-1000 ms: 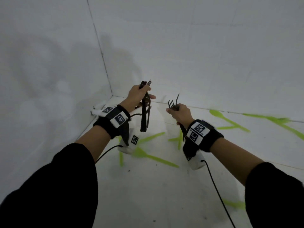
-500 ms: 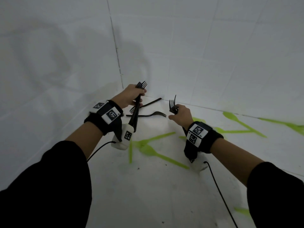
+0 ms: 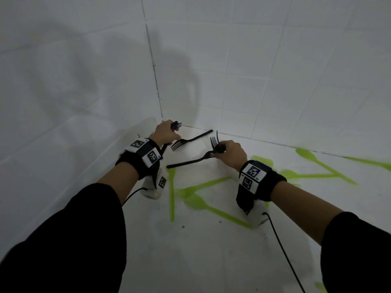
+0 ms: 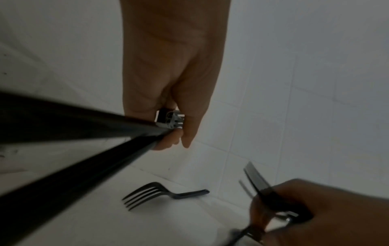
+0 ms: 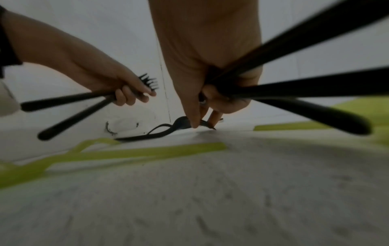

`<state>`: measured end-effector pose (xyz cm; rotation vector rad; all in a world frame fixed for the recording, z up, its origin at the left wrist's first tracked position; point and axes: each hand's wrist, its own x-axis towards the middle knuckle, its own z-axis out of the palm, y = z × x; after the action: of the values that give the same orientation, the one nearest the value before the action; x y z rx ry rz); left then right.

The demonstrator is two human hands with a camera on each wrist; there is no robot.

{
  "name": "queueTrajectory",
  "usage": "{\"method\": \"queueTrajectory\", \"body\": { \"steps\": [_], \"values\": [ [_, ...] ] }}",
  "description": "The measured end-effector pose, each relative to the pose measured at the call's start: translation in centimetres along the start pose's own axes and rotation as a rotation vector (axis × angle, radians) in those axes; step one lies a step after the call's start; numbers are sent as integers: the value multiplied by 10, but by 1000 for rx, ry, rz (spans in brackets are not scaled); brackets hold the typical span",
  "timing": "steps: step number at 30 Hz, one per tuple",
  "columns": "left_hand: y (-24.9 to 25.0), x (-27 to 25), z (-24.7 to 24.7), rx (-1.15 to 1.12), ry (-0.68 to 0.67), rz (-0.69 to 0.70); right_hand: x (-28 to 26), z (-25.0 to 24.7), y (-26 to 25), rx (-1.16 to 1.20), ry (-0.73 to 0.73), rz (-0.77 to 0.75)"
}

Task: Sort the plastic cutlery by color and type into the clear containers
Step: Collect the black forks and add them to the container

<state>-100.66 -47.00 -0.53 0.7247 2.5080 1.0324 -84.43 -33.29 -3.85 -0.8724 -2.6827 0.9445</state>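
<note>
My left hand (image 3: 169, 135) grips a bundle of black forks (image 3: 176, 124) low in the tiled corner; their handles (image 4: 73, 133) run back under my wrist. My right hand (image 3: 222, 152) holds several more black forks (image 3: 214, 141) with tines up, handles (image 5: 305, 86) fanning out behind. Its thumb and fingertips (image 5: 193, 124) pinch the head of a loose black fork (image 3: 190, 161) lying on the floor. A second loose black fork (image 3: 194, 137) (image 4: 155, 193) lies just right of my left hand, untouched. No clear container shows in any view.
Green plastic cutlery lies scattered on the white floor: a spoon (image 3: 203, 203) between my wrists, a long piece (image 3: 172, 193) beside my left wrist, more spoons (image 3: 306, 154) to the right along the wall. Tiled walls meet in a corner (image 3: 161, 115) right behind my hands.
Both hands have dropped from chest height toward the floor corner with their forks. My right hand has come down onto the nearer loose fork; the left has stopped beside the farther one.
</note>
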Motion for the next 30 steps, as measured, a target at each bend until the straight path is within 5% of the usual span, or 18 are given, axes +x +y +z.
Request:
{"method": "queueTrajectory", "body": {
  "steps": [6, 12, 16, 22, 30],
  "values": [
    [-16, 10, 24, 375, -86, 42, -20, -36, 12, 408, 154, -1],
    [-10, 3, 35, 488, 31, 160, -47, -84, 18, 698, 275, -9],
    [11, -14, 26, 353, 159, 293, -70, -100, 17, 721, 350, -76],
    [70, -79, 12, 114, 172, 446, -123, -113, 14, 493, 356, -183],
    [115, -199, 29, -467, -202, 413, -199, -125, 13, 367, 228, -242]
  ]
}}
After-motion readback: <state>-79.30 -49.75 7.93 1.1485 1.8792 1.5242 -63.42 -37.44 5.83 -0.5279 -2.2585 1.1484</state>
